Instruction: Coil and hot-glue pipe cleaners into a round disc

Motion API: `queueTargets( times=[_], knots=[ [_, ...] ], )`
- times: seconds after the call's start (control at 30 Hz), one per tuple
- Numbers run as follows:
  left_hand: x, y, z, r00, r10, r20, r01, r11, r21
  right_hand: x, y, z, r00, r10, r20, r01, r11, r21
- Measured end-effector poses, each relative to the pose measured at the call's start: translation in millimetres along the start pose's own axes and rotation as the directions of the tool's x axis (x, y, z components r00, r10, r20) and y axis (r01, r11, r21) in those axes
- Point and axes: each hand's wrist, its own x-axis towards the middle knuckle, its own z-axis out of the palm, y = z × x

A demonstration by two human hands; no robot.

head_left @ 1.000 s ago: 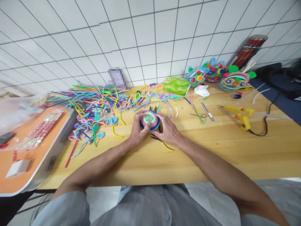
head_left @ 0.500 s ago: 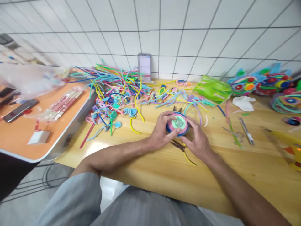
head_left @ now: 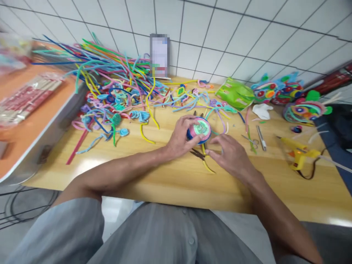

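A round pipe-cleaner coil [head_left: 201,129], green at the middle, then pink, with a blue rim, is gripped by my left hand [head_left: 179,138], the thumb lying on its face. Just right of it, my right hand [head_left: 232,157] is apart from the coil, thumb and forefinger spread with nothing visible between them. Dark-jawed pliers [head_left: 197,153] lie on the table below the coil, partly hidden by it and my hand. Beside them is a yellow pipe cleaner [head_left: 209,168].
Loose pipe cleaners [head_left: 115,66] pile up at the back left, near a phone [head_left: 160,55] against the tiled wall. A green packet [head_left: 235,93], finished pipe-cleaner figures [head_left: 299,110], scissors [head_left: 250,140], a utility knife [head_left: 261,138] and a yellow glue gun [head_left: 298,154] lie to the right.
My right hand has come off the coil and moved a little to its right, fingers apart. The left hand still holds the coil. The camera view has turned rightward.
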Motion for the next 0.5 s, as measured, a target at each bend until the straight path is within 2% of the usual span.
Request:
queueTargets(
  times=[0.1, 0.2, 0.33, 0.5],
  knots=[
    [0.2, -0.5, 1.5, 0.999, 0.023, -0.024, -0.024, 1.000, -0.006, -20.6, -8.8, -5.7, 0.987, 0.014, 0.160, -0.004, 0.998, -0.060],
    [0.5, -0.7, 2.3, 0.998, 0.041, -0.037, -0.041, 0.999, 0.007, -45.4, -16.2, 2.5, 0.978, 0.064, 0.197, -0.043, 0.993, -0.110],
    [0.7, -2.0, 1.8, 0.999, 0.043, -0.029, -0.042, 0.998, 0.037, -64.8, -24.2, 20.6, 0.990, 0.085, 0.108, -0.070, 0.988, -0.139],
    [-1.5, -2.0, -1.3, 0.999, 0.033, -0.016, -0.032, 0.998, 0.060, -57.4, -35.8, 39.4, 0.993, 0.119, -0.008, -0.119, 0.978, -0.172]
  ],
)
